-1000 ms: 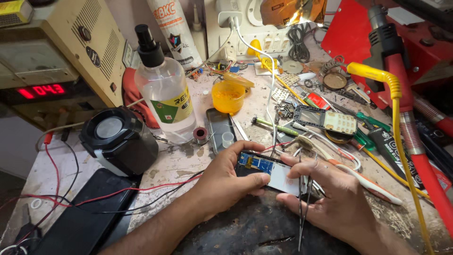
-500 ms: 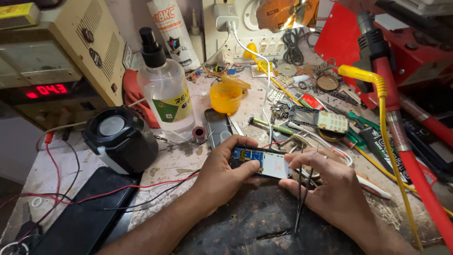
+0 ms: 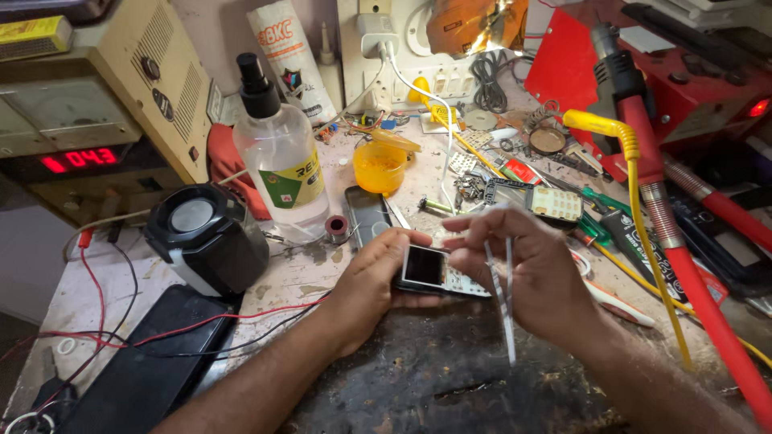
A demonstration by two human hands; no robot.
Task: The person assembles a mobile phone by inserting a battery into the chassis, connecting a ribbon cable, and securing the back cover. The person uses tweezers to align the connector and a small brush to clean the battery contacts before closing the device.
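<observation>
Basically cluttered repair bench [image 3: 450,378]: spray bottle [image 3: 281,157], orange cup [image 3: 379,167], pwr supply [image 3: 96,104].

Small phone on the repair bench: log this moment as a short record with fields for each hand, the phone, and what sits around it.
left hand: left hand holds the small phone by its left end
right hand: right hand holds metal tweezers, tips pointing down, fingers at the phone's right end
phone: screen dark, facing up, lifted above the dark work mat
behind: spray bottle, orange cup, second phone lying flat
left side: black speaker, red-digit meter
right side: keypad part, red-handled tool
</observation>
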